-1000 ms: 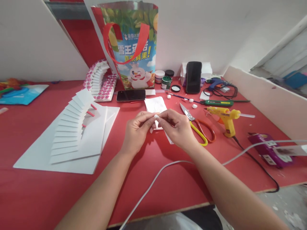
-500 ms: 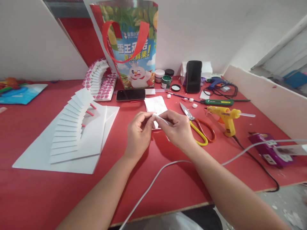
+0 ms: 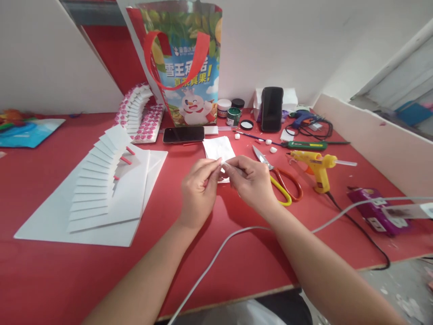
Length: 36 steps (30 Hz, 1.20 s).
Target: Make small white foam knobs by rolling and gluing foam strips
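Both hands meet over a white paper sheet (image 3: 218,148) on the red tabletop. My left hand (image 3: 200,189) is closed, thumb and forefinger pinching a small white strip (image 3: 222,164). From the other side my right hand (image 3: 253,184) pinches the same strip, its fingers bent inward. Only a bit of the strip shows between the fingertips; whether it is paper I cannot tell. Just right of my right hand lie scissors (image 3: 287,180) with one red and one yellow handle, partly hidden by it. Beyond them are several small white lumps (image 3: 273,150).
At left, stepped white strips (image 3: 93,180) form a curve on white boards (image 3: 40,225). A yellow glue gun (image 3: 316,167) and purple box (image 3: 379,210) are at right. A white cable (image 3: 223,248) crosses beneath my right forearm. Behind stand a bag (image 3: 189,67), paint jars (image 3: 233,116) and phone (image 3: 272,108).
The white strip, earlier stretching from my left fingertips into my right hand, is now mostly hidden between the fingers. My right fingers have shifted slightly; the view has moved a little.
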Each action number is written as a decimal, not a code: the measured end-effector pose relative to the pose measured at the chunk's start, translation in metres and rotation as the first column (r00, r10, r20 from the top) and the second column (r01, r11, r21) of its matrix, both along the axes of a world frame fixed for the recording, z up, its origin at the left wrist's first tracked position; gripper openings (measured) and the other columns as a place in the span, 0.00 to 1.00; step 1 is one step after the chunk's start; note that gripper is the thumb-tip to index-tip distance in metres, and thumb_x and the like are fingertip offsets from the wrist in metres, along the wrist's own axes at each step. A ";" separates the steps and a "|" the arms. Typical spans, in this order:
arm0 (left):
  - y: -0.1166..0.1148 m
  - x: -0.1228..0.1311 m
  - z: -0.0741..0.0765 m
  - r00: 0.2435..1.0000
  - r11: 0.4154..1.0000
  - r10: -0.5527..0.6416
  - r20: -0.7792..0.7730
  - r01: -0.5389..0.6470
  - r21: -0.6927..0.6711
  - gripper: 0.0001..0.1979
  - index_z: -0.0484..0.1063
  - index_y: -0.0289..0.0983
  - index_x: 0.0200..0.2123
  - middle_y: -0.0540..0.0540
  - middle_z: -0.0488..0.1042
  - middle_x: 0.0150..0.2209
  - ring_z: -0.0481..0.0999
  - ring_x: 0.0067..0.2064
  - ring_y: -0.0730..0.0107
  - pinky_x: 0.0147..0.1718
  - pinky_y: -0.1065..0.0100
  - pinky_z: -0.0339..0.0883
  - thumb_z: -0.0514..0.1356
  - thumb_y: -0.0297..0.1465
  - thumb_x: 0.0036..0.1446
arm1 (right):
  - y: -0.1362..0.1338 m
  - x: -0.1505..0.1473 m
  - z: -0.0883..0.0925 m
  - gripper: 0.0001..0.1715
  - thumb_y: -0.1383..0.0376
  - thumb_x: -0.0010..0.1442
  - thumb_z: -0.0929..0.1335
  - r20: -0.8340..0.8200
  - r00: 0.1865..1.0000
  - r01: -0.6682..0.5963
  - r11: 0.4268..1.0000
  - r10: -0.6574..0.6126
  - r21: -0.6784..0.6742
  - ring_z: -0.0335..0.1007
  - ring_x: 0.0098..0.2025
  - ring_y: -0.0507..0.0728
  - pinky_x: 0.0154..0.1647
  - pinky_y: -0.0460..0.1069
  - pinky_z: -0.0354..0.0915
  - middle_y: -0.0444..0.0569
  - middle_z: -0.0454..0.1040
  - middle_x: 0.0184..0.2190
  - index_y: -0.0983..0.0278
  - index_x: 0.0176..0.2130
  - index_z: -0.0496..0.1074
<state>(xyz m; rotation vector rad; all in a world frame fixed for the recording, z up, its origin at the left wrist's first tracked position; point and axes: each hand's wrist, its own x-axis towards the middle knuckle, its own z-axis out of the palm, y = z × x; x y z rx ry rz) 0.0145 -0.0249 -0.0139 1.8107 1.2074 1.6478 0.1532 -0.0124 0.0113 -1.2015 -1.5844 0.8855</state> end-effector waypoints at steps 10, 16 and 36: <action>0.012 -0.014 0.001 0.956 0.917 -0.191 0.224 0.255 -0.307 0.09 0.81 0.38 0.38 0.46 0.78 0.38 0.77 0.36 0.70 0.38 0.67 0.76 0.62 0.36 0.62 | 0.006 0.006 0.001 0.15 0.55 0.62 0.69 0.014 0.992 -0.122 0.991 0.123 -0.052 0.66 0.22 0.50 0.26 0.46 0.62 0.41 0.72 0.20 0.62 0.30 0.74; 0.008 -0.008 0.006 0.986 0.947 -0.107 0.127 0.140 -0.290 0.08 0.78 0.37 0.37 0.46 0.78 0.36 0.77 0.37 0.69 0.38 0.69 0.75 0.61 0.35 0.63 | 0.009 0.008 -0.001 0.18 0.52 0.61 0.70 0.086 0.992 -0.078 0.991 0.087 -0.107 0.66 0.24 0.50 0.28 0.46 0.59 0.43 0.74 0.23 0.64 0.31 0.75; 0.010 -0.012 0.000 0.978 0.912 -0.069 0.196 0.141 -0.384 0.10 0.76 0.38 0.40 0.46 0.79 0.34 0.79 0.34 0.68 0.35 0.68 0.75 0.63 0.38 0.61 | 0.013 0.011 0.007 0.25 0.44 0.63 0.67 -0.115 0.991 -0.100 0.942 0.066 -0.322 0.75 0.26 0.56 0.29 0.50 0.69 0.49 0.78 0.27 0.63 0.43 0.71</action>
